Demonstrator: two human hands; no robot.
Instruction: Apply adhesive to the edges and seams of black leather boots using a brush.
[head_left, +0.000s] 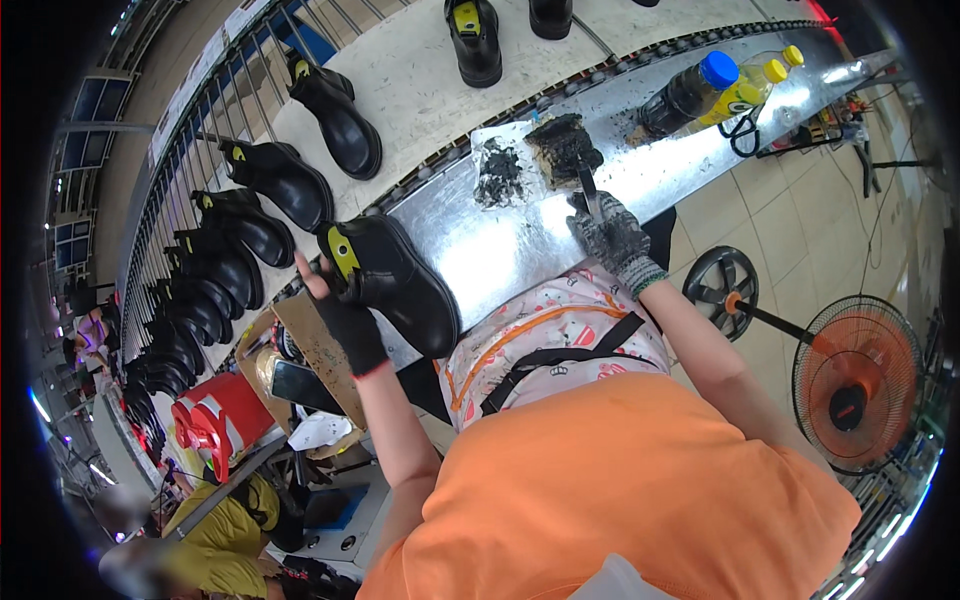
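Note:
A black ankle boot with a yellow-green lining is in my left hand, which wears a dark glove with bare fingertips. The fingers grip the boot at its opening, and its toe points toward my apron. My right hand, in a grey knitted glove, is closed round a slim brush-like tool. The tool's dark tip meets the edge of a thick pad caked with black paste. Beside that pad lies a white sheet smeared with black. Both rest on the metal worktop.
A curved conveyor carries several black boots along the far and left sides. Bottles and black scissors are at the right. A fan stands at right; a red container and carton are at left.

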